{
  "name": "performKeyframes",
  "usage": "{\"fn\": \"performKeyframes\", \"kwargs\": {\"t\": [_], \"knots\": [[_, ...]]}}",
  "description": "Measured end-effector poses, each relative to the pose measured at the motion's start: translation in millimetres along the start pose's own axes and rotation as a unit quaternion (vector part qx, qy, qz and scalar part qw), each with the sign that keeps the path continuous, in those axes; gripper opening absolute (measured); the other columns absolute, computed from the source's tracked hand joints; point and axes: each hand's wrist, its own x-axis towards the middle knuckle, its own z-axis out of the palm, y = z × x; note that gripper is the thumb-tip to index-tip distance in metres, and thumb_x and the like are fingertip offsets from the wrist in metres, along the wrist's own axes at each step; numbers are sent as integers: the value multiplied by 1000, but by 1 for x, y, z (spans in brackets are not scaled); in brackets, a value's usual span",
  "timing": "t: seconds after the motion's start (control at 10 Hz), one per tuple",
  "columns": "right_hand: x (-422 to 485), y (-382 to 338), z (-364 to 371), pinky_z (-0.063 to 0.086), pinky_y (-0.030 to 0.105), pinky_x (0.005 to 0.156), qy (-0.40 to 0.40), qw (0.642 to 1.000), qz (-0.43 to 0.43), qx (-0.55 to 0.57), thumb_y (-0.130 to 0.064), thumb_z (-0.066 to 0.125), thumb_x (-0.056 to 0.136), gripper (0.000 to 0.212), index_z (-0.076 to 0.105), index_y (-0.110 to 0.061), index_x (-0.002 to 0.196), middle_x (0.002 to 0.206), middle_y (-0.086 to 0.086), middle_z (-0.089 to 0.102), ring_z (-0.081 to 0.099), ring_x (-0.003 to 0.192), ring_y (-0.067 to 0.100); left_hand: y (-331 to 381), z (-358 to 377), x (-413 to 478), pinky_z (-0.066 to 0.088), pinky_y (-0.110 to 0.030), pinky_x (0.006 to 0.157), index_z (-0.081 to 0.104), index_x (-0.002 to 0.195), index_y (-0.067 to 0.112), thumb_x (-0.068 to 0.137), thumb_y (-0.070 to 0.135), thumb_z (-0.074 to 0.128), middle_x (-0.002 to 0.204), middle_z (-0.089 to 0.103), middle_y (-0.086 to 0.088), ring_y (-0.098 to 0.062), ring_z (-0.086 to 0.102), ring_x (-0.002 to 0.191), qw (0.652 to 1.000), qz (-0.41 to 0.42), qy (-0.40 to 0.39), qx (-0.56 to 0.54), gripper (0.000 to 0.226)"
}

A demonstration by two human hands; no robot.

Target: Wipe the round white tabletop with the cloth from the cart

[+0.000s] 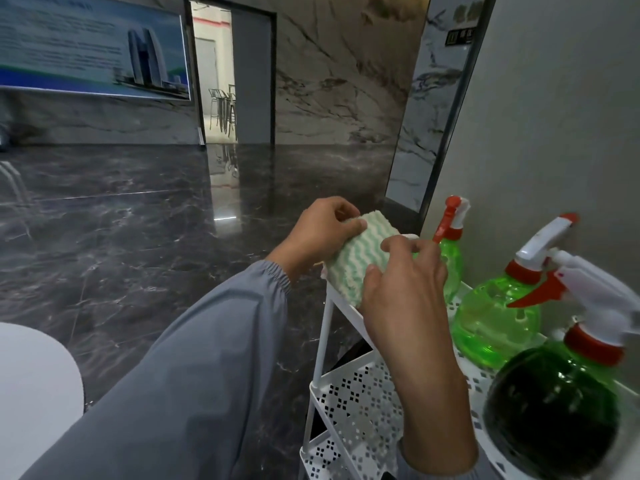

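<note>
A folded white cloth with green wavy stripes (356, 259) is held between both hands, just above the front corner of the white cart's top tier (349, 306). My left hand (322, 233) pinches the cloth's upper left edge with thumb and fingers. Fingers of my right hand (405, 289) curl over the cloth's right side. A curved piece of the round white tabletop (34, 393) shows at the lower left, well apart from the cloth.
The white perforated cart (356, 407) has tiers below. Three green spray bottles with red-and-white triggers (450, 247) (498, 313) (561, 410) stand on its top tier against a grey wall. Dark glossy marble floor (156, 220) stretches ahead to a doorway (221, 74).
</note>
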Motion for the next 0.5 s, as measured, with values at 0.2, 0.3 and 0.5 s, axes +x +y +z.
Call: {"fn": "performKeyframes", "kwargs": {"t": [0.2, 0.3, 0.5], "knots": [[-1, -15, 15, 34, 34, 96, -33, 992, -24, 117, -25, 53, 104, 25, 57, -21, 128, 131, 1, 50, 45, 125, 21, -14, -33, -41, 57, -31, 77, 75, 104, 21, 99, 39, 67, 94, 76, 7, -10, 72, 86, 997, -43, 52, -29, 20], [-6, -32, 32, 42, 35, 88, -66, 973, -65, 210, -34, 54, 104, 15, 61, -22, 112, 114, -5, 56, 54, 110, 17, -23, -66, -77, 59, -29, 69, 74, 107, 14, 102, 32, 64, 97, 76, -2, -15, 73, 82, 995, -61, 77, -33, 21], [-29, -80, 76, 45, 31, 71, -181, 928, -91, 314, -43, 55, 103, 22, 65, -26, 94, 91, -8, 65, 60, 85, 8, -70, -139, -159, 50, -28, 64, 73, 98, 17, 104, 31, 62, 90, 77, -1, -15, 72, 73, 971, -134, 188, -64, 19]]}}
